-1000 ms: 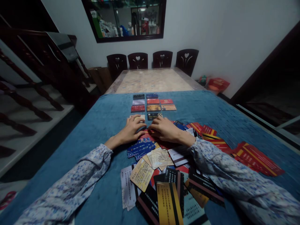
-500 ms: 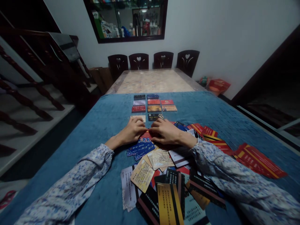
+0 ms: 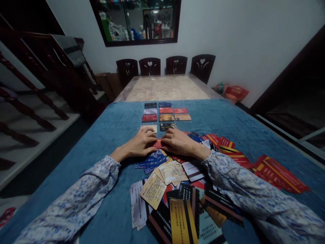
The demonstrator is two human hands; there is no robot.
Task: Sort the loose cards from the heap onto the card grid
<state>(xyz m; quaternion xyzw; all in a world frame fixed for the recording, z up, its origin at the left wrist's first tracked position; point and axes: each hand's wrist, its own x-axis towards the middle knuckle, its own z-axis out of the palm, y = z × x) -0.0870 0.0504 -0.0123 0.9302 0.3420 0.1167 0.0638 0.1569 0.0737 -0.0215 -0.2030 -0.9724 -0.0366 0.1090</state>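
Note:
A red card (image 3: 158, 143) lies between my two hands, just past the loose pile. My left hand (image 3: 142, 142) has its curled fingers at the card's left end, thumb on the near side. From the other end my right hand (image 3: 179, 142) closes on it, fingers bent, covering that part. Whether one card or a small stack is held, I cannot tell. Right under my left hand are blue patterned cards (image 3: 153, 161). Beyond my fingers sit a cream card (image 3: 149, 128) and a black VIP card (image 3: 166, 127).
Neat card groups, including a dark red one (image 3: 149, 118) and a gold one (image 3: 166, 117), stand in rows farther off. Loose cards, such as a gold card (image 3: 183, 220), spread toward me; red cards (image 3: 281, 174) fan out at right on the blue cloth (image 3: 101, 179).
The red card now shows straighter between my hands. My left thumb has come out more on the near side, and the blue cards have shifted slightly left.

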